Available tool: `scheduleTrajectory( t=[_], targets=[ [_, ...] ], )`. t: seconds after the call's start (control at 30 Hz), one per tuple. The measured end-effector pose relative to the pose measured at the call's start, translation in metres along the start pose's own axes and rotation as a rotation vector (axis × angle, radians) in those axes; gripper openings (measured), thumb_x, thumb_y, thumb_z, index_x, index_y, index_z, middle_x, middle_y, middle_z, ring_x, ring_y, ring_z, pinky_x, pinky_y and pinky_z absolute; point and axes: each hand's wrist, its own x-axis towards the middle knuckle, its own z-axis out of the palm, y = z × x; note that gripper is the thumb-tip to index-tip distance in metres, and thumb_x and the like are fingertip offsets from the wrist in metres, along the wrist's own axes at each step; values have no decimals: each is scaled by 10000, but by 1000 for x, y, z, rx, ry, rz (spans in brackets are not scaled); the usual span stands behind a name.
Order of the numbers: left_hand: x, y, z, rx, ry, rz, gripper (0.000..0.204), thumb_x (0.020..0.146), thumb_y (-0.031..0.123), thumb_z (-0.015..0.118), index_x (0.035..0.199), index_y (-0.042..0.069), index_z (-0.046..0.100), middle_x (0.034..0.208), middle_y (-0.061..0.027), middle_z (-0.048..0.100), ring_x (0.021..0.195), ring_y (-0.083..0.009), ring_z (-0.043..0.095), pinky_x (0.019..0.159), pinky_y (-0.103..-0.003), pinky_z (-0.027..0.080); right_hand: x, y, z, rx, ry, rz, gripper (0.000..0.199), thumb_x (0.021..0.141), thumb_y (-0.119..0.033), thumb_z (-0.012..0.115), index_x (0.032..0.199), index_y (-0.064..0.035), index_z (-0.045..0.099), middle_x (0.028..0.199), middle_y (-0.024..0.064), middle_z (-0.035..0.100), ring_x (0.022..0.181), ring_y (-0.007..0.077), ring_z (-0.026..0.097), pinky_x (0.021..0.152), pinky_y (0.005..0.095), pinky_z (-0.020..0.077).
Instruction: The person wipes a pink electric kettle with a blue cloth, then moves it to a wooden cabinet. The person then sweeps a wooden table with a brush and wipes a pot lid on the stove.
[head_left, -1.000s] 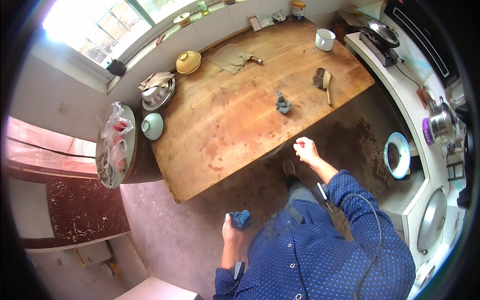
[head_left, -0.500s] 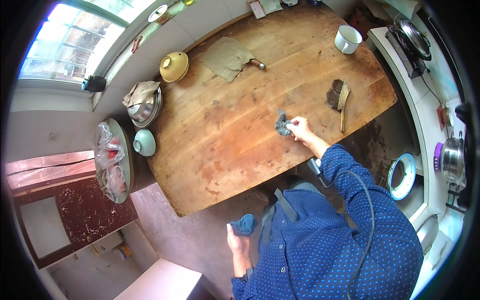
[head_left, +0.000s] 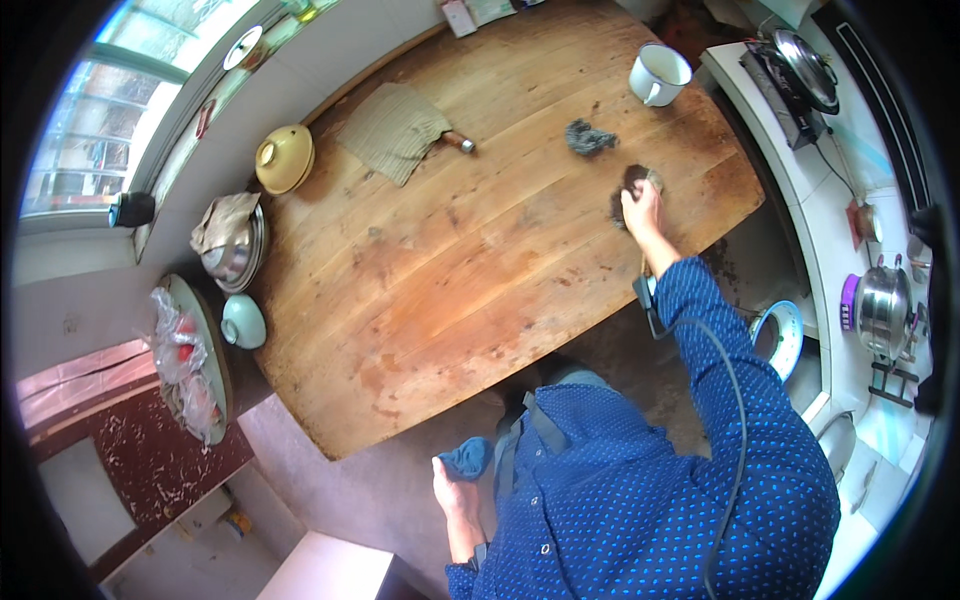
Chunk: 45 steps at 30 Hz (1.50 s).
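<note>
My right hand (head_left: 646, 212) closes on a dark-bristled brush (head_left: 633, 180) lying near the table's right front part; my hand and forearm hide most of its wooden handle. Just beyond it, a crumpled dark grey rag (head_left: 590, 138) rests loose on the wooden table (head_left: 440, 250). My left hand (head_left: 456, 498) is low in front of the table, off its edge, with its fingers closed around a bunched blue cloth (head_left: 465, 459).
A beige cloth (head_left: 392, 130) lies on the table, a wooden handle (head_left: 459, 142) sticking out beside it. A white enamel mug (head_left: 658, 78) stands at the far right. Yellow (head_left: 285, 160) and pale green bowls (head_left: 243, 321) sit along the left edge. A cable runs along my right arm.
My right hand has let go of the dark grey rag, leaving it farther back on the table, and moved right onto the brush. My left hand keeps the blue cloth. The view has shifted slightly.
</note>
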Motion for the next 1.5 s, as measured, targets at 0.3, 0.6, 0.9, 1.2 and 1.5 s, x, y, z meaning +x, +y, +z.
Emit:
scheduleTrajectory(
  t=[0.3,0.6,0.9,1.2,1.5],
  targets=[
    [20,-4,0,81,-50,-20,432,1148,393,466,1148,-11,616,1233,-236,711,1139,-374,712,1038,-499,574,-49,27,-40,-413,-254,233,816,864,-571,774,1443,-53,523,1372,250,670,1283,427,636,1036,546,523],
    [8,-15,-44,22,-88,-14,422,1153,372,460,1093,-9,633,1158,-223,734,1084,-373,730,1006,-491,592,-109,46,-42,-454,-314,205,728,807,-452,847,1302,5,572,1227,235,720,1165,384,693,984,525,551],
    [-7,-23,-147,-35,-25,52,430,1158,372,444,1151,-19,623,1207,-240,735,1091,-369,747,979,-486,620,-137,51,-76,-26,-323,194,312,962,-220,661,1171,-45,511,845,174,708,648,283,716,560,459,576],
    [-43,-76,-265,-56,250,9,449,1150,369,477,1123,-47,645,1090,-171,746,964,-320,760,878,-462,643,-259,-26,-44,-261,-335,-79,258,1000,-235,524,1207,-81,528,1044,344,696,999,557,670,847,628,527],
    [-56,-114,-319,-79,294,-107,446,1155,366,456,1182,-46,625,1133,-161,713,1011,-317,735,889,-491,621,-411,-126,-13,60,-1029,-795,311,944,-279,588,1241,-190,601,1103,172,728,970,432,715,794,515,570]
  ],
)
